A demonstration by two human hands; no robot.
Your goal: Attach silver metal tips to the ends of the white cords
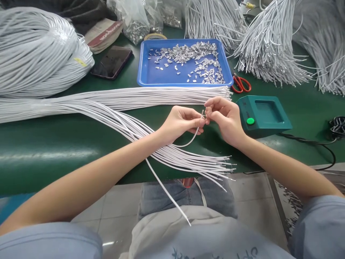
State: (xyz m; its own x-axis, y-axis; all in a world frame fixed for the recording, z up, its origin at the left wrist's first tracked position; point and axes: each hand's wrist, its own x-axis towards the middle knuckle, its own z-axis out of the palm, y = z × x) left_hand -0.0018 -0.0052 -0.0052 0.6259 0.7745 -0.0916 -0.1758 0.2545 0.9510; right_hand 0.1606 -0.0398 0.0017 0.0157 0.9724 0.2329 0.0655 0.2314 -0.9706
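A light grey garment (210, 237) with dark lettering occupies the bottom centre of the frame; a blue-grey sleeve (48, 241) lies at the lower left. Beyond it extends the green worktop (67, 140).

Left hand (182, 124): right of the frame centre, thumb and fingers pinched on a single white wire (197, 132). The wire's upper end projects above the grip; its length curves down and leftward to the loose wires (188, 160).

Right hand (226, 120): fingers curled, thumb and fingertips drawn in at the upper end of that wire. From where I stand, I cannot tell whether they grip it or a small part beside it.

The loose wires pass beneath the left forearm (107, 171) and fan toward the lower right. A straight bundle (151, 96) runs from the left edge to just below the blue tray (161, 76), which contains small metal pieces (185, 53). Red-handled scissors (244, 85) sit beside the tray's lower right corner.

Right of the right hand: a green device (283, 111) with a round button (250, 121). Upper left: a large wire coil (35, 50) and a phone (112, 62).
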